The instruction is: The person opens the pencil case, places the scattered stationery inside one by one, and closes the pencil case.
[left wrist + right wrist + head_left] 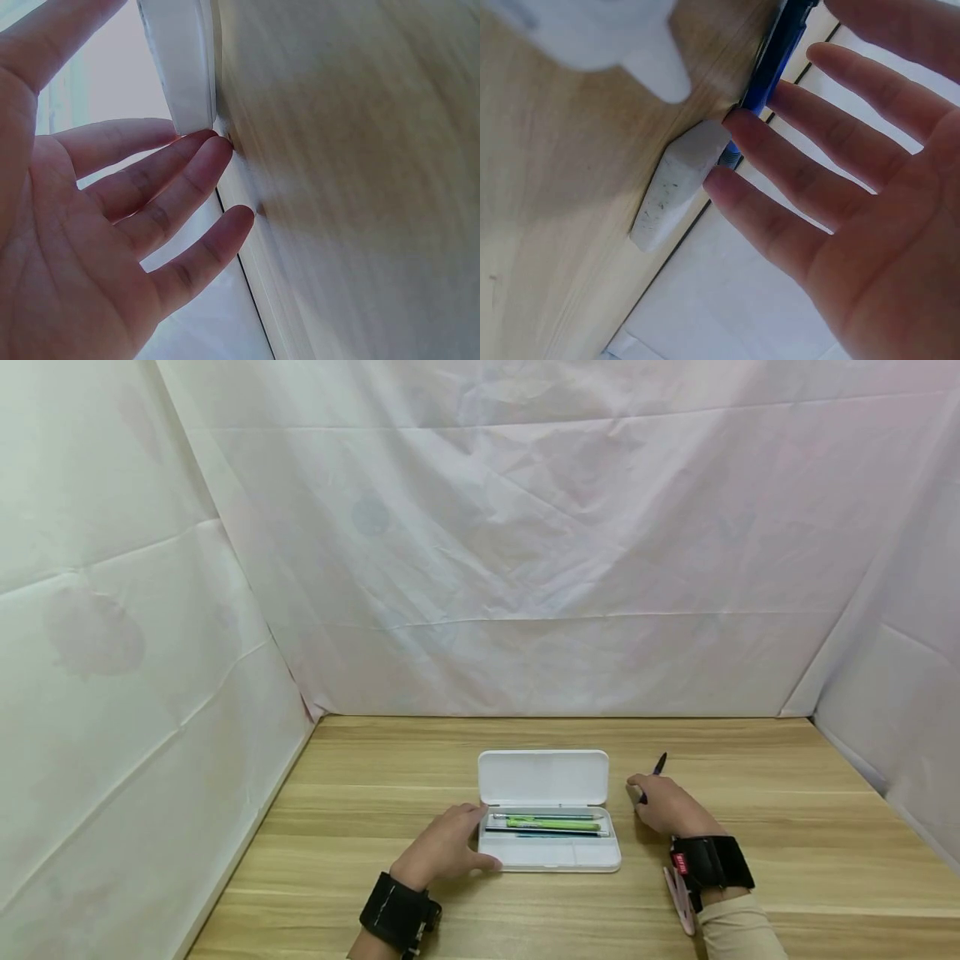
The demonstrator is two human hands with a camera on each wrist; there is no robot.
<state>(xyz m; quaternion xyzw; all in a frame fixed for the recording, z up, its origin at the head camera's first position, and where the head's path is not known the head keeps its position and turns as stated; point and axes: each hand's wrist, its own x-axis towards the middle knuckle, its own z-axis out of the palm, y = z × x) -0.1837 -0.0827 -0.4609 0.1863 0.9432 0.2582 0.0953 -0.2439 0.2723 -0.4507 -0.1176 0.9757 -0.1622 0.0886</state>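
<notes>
A white pencil case (536,864) lies on the table with its lid (543,777) raised. Inside are a lime-green stick-like item (555,824) and several slim pencils or pens. My left hand (442,847) spans the case's left end, thumb at the front corner and fingers towards the hinge. In the left wrist view, fairly straight fingertips touch the case's edge (184,75). Right of the case, my right hand (667,802) reaches down to the table. Its loosely spread fingers touch a white eraser (681,184) and lie beside a dark blue pen (776,60).
A wooden table (360,760) runs beneath everything. White cloth (480,568) hangs behind it and along both sides. A strap with a pink piece (678,900) is on the right wrist. A blurred pale object (630,37) juts into the right wrist view.
</notes>
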